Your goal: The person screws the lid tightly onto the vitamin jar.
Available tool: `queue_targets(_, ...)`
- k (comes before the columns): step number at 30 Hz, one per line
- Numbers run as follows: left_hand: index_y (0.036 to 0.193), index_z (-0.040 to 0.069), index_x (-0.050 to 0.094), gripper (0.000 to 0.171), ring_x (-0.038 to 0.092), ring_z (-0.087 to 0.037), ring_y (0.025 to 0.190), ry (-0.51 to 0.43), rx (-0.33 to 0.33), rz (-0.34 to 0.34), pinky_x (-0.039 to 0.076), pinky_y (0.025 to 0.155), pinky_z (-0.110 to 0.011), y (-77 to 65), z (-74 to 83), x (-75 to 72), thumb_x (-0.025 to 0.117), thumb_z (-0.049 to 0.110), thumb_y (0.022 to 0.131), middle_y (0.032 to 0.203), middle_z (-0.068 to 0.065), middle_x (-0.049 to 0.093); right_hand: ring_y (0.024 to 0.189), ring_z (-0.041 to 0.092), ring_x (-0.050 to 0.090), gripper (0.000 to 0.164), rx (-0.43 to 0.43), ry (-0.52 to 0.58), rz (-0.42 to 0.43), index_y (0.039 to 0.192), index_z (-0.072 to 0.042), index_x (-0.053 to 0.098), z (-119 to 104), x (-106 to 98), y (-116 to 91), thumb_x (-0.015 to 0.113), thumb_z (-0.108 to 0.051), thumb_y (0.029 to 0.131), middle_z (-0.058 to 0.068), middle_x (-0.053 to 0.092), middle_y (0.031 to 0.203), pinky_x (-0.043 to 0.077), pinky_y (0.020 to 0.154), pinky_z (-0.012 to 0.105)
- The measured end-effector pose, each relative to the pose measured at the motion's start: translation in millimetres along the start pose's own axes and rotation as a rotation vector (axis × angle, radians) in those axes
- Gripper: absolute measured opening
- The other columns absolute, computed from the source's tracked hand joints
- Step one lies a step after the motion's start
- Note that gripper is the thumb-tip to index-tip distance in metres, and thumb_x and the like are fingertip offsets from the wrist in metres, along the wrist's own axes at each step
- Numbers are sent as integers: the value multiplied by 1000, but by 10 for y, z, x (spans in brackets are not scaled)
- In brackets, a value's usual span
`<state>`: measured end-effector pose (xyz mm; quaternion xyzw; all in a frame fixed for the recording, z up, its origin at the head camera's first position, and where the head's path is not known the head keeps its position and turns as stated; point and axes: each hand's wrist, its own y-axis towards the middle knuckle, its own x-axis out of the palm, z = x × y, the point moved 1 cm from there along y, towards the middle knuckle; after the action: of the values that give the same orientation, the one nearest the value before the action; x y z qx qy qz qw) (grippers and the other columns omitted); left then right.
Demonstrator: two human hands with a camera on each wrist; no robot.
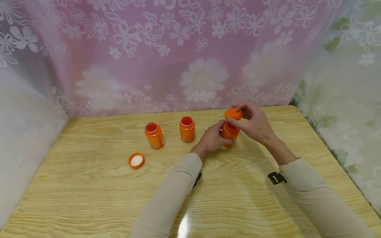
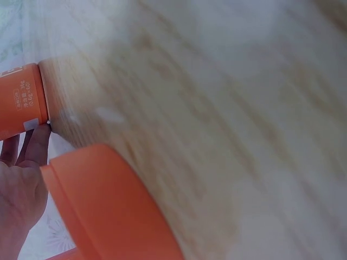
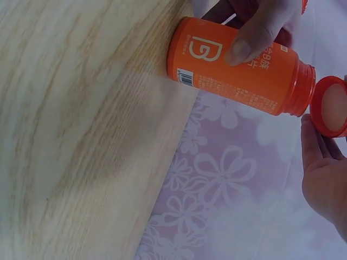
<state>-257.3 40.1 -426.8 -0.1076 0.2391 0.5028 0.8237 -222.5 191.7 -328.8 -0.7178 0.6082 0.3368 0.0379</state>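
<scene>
Near the table's back right, my left hand (image 1: 212,138) grips an orange bottle (image 1: 230,135) round its body, thumb across the label side in the right wrist view. The bottle (image 3: 233,76) has lettering, a barcode and a bare threaded neck. My right hand (image 1: 254,123) pinches an orange screw cap (image 1: 233,114) by its rim, tilted just above the bottle's mouth. The cap (image 3: 332,106) shows its pale inner liner in the right wrist view. In the left wrist view, a printed orange bottle (image 2: 20,103) is cut off at the left edge.
Two uncapped orange bottles stand left of my hands: one nearer bottle (image 1: 187,129) and one farther left bottle (image 1: 154,136). A loose orange cap (image 1: 136,160) lies liner up on the wooden table (image 1: 89,198). Floral curtains (image 1: 166,66) hang behind and beside the table.
</scene>
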Motion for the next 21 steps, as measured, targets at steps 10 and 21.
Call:
queue_targets(10,133,23,47,60,57,-10,103,2,2,-2,46,90,-26,4,-19,7,77,27,82,119,6,58,105,31,57,25,43,27,8,94,7,47,-50,15,-62,69,0,86,20,54,121,45,87,16)
queue_targets(21,130,21,49,56,59,-10,102,1,5,8,47,88,-26,6,-31,4,77,27,82,116,5,60,107,30,56,25,50,38,-12,95,2,49,311,67,-85,71,-7,86,14,51,124,45,89,18)
